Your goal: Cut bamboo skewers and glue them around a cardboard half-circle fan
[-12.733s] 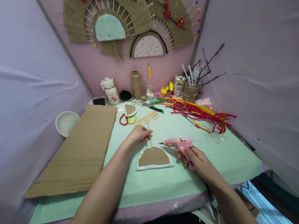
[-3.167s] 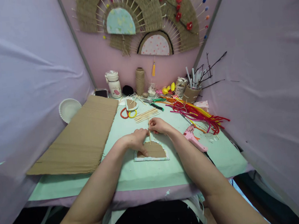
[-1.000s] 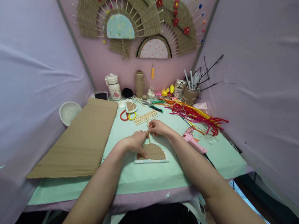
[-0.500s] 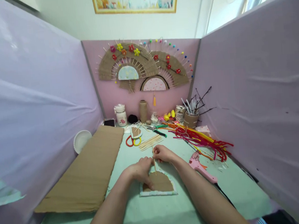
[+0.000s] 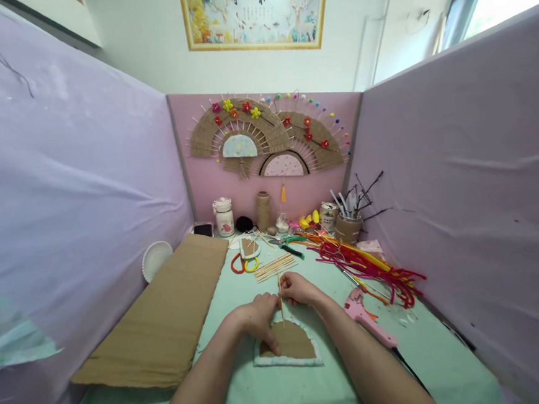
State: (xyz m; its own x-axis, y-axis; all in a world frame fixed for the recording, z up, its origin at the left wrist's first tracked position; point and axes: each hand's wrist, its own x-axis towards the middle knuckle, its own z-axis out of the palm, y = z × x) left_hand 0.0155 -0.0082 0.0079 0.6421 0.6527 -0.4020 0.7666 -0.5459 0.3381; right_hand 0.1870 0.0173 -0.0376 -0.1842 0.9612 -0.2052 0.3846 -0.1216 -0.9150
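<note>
A thin wooden skewer (image 5: 281,304), laid 12-to-6 o'clock over the curved edge of a brown semicircular cardboard piece (image 5: 293,347), is pinched from 3 o'clock by the right hand (image 5: 299,290), while the cardboard is pressed at 9 o'clock by the half-curled, empty left hand (image 5: 258,312).

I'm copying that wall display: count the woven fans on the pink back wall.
2. The left woven fan and the right woven fan hang side by side, edges overlapping; none seems hidden.
</note>
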